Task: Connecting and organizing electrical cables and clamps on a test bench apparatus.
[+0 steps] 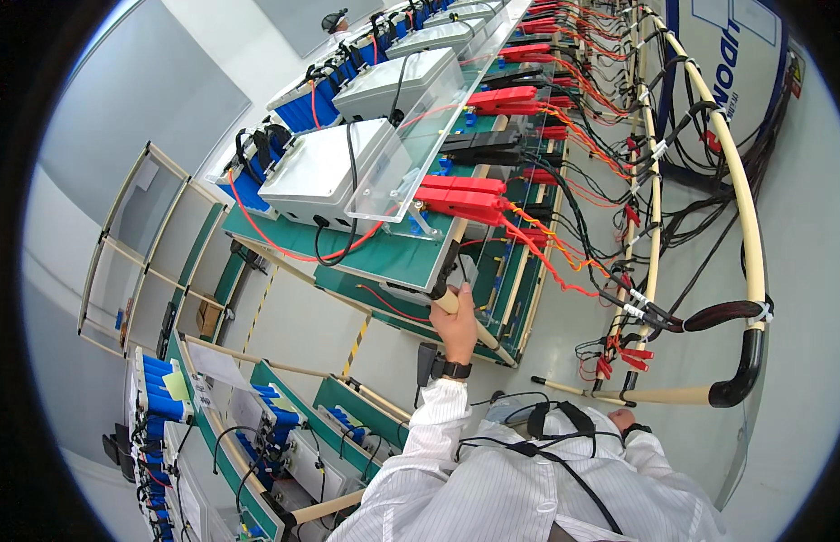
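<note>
My left hand [456, 327] is closed round a cream tube [449, 299] at the near corner of a green-topped rack [391, 255]. A black wristband sits on that arm. Above the hand, a white box [328, 172] with black and red cables stands on the top shelf. Red clamps [465, 199] grip the shelf's edge beside a clear plastic sheet [397, 190], and orange and red wires run off them to the right. My right hand [622, 419] is low beside my body, mostly hidden; its fingers cannot be made out.
A cream tube frame [732, 172] carrying cable bundles stands to the right, its foot reaching across the floor. Behind it is a large grey cabinet [722, 81]. Another rack [248, 434] with blue battery packs [162, 388] is at lower left. Someone in a dark cap [334, 22] is far back.
</note>
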Demonstrator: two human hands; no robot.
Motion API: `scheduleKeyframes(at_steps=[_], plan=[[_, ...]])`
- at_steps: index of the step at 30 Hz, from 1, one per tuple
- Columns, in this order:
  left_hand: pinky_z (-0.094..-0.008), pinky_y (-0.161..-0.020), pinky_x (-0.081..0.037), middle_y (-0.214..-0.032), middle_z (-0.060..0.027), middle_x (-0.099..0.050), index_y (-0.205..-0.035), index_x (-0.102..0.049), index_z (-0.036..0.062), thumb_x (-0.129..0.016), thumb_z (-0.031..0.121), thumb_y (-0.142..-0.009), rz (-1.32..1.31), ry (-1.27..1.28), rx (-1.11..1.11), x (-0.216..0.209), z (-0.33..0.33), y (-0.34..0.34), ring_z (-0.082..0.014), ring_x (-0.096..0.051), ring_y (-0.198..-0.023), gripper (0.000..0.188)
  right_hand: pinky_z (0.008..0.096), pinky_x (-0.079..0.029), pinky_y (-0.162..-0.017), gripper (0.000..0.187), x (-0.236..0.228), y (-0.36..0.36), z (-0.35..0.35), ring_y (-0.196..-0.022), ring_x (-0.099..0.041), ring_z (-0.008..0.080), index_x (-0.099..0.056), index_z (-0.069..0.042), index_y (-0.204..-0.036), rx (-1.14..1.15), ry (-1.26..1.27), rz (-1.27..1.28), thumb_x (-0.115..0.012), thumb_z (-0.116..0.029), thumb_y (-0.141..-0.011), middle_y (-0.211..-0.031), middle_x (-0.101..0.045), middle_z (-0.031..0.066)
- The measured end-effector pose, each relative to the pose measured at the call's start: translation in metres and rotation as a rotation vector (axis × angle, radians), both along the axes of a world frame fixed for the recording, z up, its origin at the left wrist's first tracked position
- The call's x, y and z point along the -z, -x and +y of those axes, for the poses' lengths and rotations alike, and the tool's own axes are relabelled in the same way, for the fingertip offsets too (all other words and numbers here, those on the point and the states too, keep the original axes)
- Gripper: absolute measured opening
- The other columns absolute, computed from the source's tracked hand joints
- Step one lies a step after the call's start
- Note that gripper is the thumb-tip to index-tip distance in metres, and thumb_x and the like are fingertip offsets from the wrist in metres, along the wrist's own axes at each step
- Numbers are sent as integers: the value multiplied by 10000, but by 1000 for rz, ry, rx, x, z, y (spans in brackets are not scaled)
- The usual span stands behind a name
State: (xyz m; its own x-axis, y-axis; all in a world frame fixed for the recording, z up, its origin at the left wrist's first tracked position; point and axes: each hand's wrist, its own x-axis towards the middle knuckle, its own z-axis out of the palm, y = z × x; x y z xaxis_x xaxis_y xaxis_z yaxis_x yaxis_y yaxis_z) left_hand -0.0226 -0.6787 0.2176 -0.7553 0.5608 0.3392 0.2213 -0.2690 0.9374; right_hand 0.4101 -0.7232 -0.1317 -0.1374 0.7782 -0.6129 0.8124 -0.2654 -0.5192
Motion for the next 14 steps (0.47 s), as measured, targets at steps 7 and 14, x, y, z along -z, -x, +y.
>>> scheduleKeyframes(at_steps=[7, 14], plan=[[-224, -507, -396, -686, 6, -475, -857, -453, 59, -615, 89, -865, 12, 2, -14, 1, 0, 0, -71, -475, -563, 164, 407, -493, -757, 376, 5, -2, 0, -824, -632, 351, -693, -37, -776, 5, 5, -17, -621, -405, -736, -814, -665, 190], [-223, -503, -401, -696, 6, -477, -867, -451, 62, -617, 87, -862, 10, -5, -9, 0, 0, 1, -71, -476, -557, 168, 403, -496, -763, 387, 17, -5, -1, -830, -642, 337, -697, -41, -787, 11, 22, -14, -633, -419, -729, -821, -669, 189]])
